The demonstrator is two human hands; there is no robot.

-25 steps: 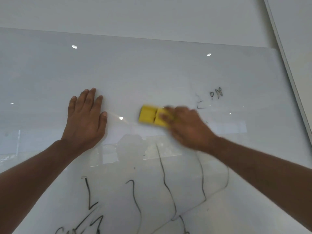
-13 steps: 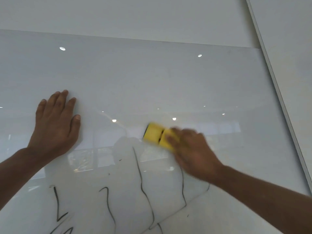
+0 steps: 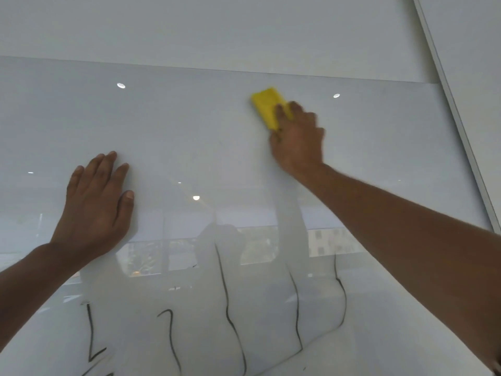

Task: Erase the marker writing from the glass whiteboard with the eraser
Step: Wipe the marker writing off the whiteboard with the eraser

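Glossy glass whiteboard [image 3: 189, 126] on a pale wall, reflecting ceiling lights and windows. Right hand [image 3: 298, 139], motion-blurred, fingers curled over one yellow eraser [image 3: 267, 105], pressing it to the glass near the board's top edge, toward the right side. Left hand [image 3: 95, 204] lies flat and spread on the glass, holding nothing, lower and well left of the eraser. Several black marker lines [image 3: 227, 302] remain along the bottom edge; none form legible words.

Eraser [image 3: 267, 105] upper right on whiteboard [image 3: 189, 126], writing [image 3: 227, 308] below.
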